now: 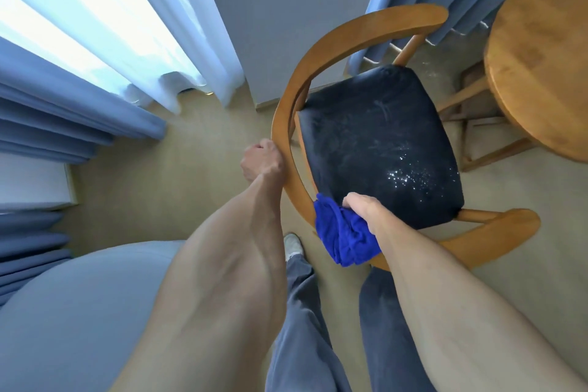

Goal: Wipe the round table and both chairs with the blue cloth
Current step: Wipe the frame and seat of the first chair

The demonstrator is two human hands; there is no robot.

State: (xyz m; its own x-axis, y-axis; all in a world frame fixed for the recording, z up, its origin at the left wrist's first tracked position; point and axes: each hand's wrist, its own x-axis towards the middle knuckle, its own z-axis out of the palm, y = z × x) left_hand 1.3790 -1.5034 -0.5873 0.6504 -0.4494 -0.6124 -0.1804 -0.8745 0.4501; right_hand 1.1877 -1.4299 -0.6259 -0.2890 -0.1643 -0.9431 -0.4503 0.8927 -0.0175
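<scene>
Head view: left hand [261, 160] curled round the curved wooden backrest rail [281, 111] of the chair [496, 234], at its left side. Right hand [366, 208] grips the bunched blue cloth [343, 237], fingers closed on it, at the near-left corner of the dark seat [375, 143]; cloth drapes over the rail there. Seat shows pale smears and bright specks near its right side. Round table [541, 51] at far right, just beside the chair, its top bare wood. Blue curtains [63, 111] left and far right, bright window behind the left ones. Beige carpet [197, 149], person's trouser legs and one shoe [292, 245] at near centre.
</scene>
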